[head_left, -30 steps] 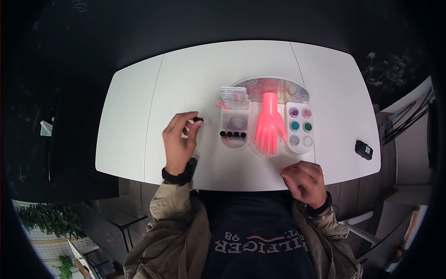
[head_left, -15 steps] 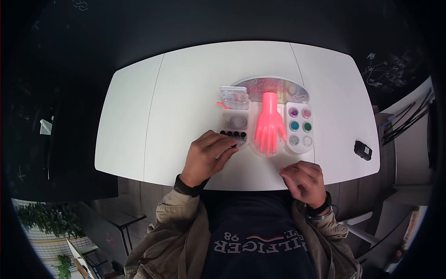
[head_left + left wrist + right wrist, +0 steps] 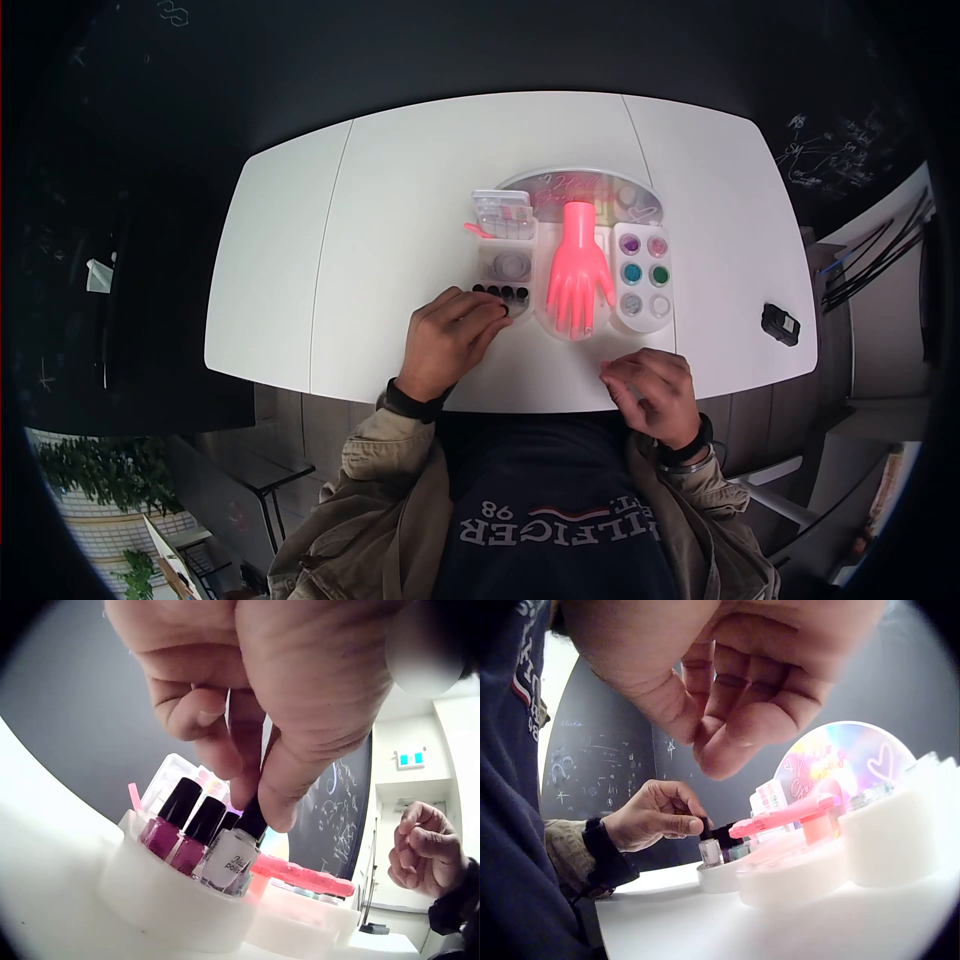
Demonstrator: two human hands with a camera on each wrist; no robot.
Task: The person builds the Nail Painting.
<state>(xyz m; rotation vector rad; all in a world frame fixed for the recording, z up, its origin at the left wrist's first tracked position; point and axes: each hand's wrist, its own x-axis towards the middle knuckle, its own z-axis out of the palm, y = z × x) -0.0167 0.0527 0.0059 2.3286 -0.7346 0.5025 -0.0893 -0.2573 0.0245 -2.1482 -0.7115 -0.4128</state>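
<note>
My left hand (image 3: 447, 338) pinches the black cap of a nail polish bottle (image 3: 229, 859) between thumb and fingers. The bottle is pale, with a label on its front. It stands upright or slightly tilted at the front of the white holder (image 3: 161, 896), beside magenta bottles (image 3: 161, 834) with black caps. My right hand (image 3: 655, 390) hovers near the table's front edge, fingers loosely curled and thumb tip against the index finger; nothing shows between them. A pink model hand (image 3: 578, 270) lies palm down between the two hands, on the kit's middle section.
Right of the model hand, a white tray (image 3: 645, 322) bears several round pots of coloured glitter. Behind stands a half-round shiny panel (image 3: 545, 190). A clear box (image 3: 503, 212) sits behind the bottles. A small black device (image 3: 781, 324) lies at the table's right.
My left hand has carried the bottle rightward from the bare table to the row of bottles, then stayed there. My right hand has kept its place.
</note>
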